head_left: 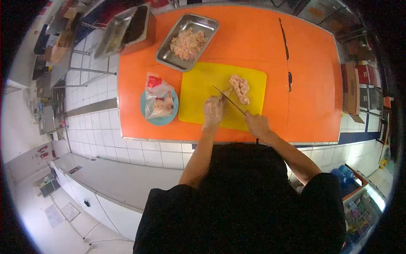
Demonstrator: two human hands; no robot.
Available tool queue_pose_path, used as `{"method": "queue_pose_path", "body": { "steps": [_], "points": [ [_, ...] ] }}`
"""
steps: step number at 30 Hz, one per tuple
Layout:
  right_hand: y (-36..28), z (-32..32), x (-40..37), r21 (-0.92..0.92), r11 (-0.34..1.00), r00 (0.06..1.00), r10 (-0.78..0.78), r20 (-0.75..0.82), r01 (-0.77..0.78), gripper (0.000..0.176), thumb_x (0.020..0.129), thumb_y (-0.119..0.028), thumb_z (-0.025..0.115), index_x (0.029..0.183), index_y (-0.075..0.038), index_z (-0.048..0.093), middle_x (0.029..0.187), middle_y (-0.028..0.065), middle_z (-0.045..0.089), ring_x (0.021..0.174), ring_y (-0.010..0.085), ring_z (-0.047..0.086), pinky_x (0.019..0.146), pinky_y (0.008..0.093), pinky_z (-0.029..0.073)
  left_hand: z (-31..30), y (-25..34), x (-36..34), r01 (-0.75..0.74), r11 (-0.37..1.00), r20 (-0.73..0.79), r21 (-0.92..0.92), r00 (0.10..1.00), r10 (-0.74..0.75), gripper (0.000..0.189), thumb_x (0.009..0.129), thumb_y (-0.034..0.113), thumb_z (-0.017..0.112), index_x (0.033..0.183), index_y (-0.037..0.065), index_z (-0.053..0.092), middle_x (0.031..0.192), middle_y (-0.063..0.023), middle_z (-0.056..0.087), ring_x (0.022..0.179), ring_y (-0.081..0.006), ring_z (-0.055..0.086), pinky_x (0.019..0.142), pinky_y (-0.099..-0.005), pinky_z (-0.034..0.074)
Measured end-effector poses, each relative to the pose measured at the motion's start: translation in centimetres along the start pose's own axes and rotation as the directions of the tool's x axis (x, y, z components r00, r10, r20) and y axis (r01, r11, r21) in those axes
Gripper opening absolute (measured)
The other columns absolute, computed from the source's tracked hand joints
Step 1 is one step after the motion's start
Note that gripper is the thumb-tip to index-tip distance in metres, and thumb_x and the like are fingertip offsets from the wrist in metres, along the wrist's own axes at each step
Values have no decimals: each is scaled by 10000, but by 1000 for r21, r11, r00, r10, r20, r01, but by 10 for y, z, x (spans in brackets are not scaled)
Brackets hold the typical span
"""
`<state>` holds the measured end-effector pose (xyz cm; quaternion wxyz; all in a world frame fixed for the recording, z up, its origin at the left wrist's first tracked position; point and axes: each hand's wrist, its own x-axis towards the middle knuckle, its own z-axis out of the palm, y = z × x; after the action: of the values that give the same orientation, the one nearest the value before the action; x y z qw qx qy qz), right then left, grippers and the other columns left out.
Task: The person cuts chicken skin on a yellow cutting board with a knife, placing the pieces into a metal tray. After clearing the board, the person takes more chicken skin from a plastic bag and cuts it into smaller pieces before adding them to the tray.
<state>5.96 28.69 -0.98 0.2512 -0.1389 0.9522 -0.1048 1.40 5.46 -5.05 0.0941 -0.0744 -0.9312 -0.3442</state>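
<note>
A yellow cutting board (198,82) lies at the front of the orange table. My right hand (257,125) is closed around the handle of a knife (231,101), its blade slanting up and left across the board. Beside the blade, my left hand (213,109), in what looks like a clear plastic glove, presses curled fingers onto a small piece of raw meat, mostly hidden by the fingers and knife. A pile of pale raw meat (239,88) sits on the board, right of the blade.
Behind the board stands a metal tray (162,57) with chopped raw meat (188,44) inside. To the left, a light blue plate (171,120) bears a plastic bag (158,97) of raw meat. A deeper metal container (144,34) sits at the table's far left corner.
</note>
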Motion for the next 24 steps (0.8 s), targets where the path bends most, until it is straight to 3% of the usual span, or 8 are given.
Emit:
{"method": "queue_pose_path", "body": {
  "steps": [4, 5, 6, 10, 12, 18, 21, 24],
  "points": [
    [-18, -2, 26, 69, 995, 985, -66, -157, 78, 275, 983, -159, 546, 1208, -4, 517, 713, 208, 667, 667, 435, 687, 607, 558, 548, -2, 7, 3, 139, 988, 116, 74, 982, -147, 162, 910, 150, 621, 1008, 49, 702, 892, -188, 683, 875, -402, 654, 757, -512, 521],
    [-20, 13, 41, 77, 990, 966, -94, -241, 116, 292, 961, -128, 560, 1213, 10, 508, 725, 210, 667, 661, 437, 683, 610, 557, 551, 6, 1, -3, 17, 993, -67, 115, 998, -9, 158, 906, 141, 623, 1005, 48, 704, 891, -190, 682, 863, -406, 654, 745, -511, 524],
    [-30, 4, 52, 90, 989, 974, -101, -201, 121, 302, 947, -113, 571, 1211, 15, 503, 742, 204, 665, 661, 440, 683, 606, 557, 553, 12, -4, -15, -95, 980, -232, 174, 963, 135, 155, 902, 133, 624, 1001, 47, 706, 889, -192, 680, 852, -410, 653, 732, -510, 527],
    [-50, -14, 78, 58, 988, 974, -129, -188, 142, 265, 946, -94, 567, 1171, 22, 493, 776, 207, 665, 669, 439, 686, 598, 546, 557, -3, -3, -6, -56, 998, -36, -20, 998, 55, 201, 902, 162, 671, 1020, 12, 735, 917, -232, 693, 849, -424, 667, 765, -492, 539],
    [-47, -12, 74, 14, 995, 977, -93, -194, 97, 217, 977, -125, 534, 1139, 11, 488, 751, 220, 672, 673, 427, 693, 584, 554, 548, -14, 9, 6, 291, 957, 86, 5, 953, -290, 211, 899, 200, 681, 951, 9, 752, 883, -215, 717, 851, -409, 684, 766, -482, 543],
    [24, 1, -29, 13, 1000, 991, -7, 133, 5, 243, 1013, -187, 482, 1194, -26, 496, 731, 199, 692, 676, 437, 708, 570, 576, 550, 3, 0, 1, 395, 911, 61, -115, 919, -391, 228, 929, 247, 676, 991, 56, 784, 925, -193, 743, 862, -401, 705, 779, -475, 550],
    [31, -1, -44, -70, 997, 993, -27, 116, 35, 232, 1016, -206, 485, 1171, -33, 490, 729, 203, 690, 671, 433, 709, 566, 587, 546, -9, 12, 0, 330, 918, 81, -217, 944, -320, 253, 940, 269, 679, 1034, 55, 776, 931, -193, 739, 882, -395, 702, 781, -469, 550],
    [11, -5, -11, -13, 1000, 996, -26, 84, 27, 233, 1013, -197, 485, 1179, -35, 491, 726, 218, 687, 671, 438, 709, 569, 590, 550, -12, 26, -5, 294, 947, 44, -132, 956, -291, 166, 859, 206, 749, 949, 68, 768, 930, -172, 737, 924, -373, 694, 802, -440, 550]
  ]
}}
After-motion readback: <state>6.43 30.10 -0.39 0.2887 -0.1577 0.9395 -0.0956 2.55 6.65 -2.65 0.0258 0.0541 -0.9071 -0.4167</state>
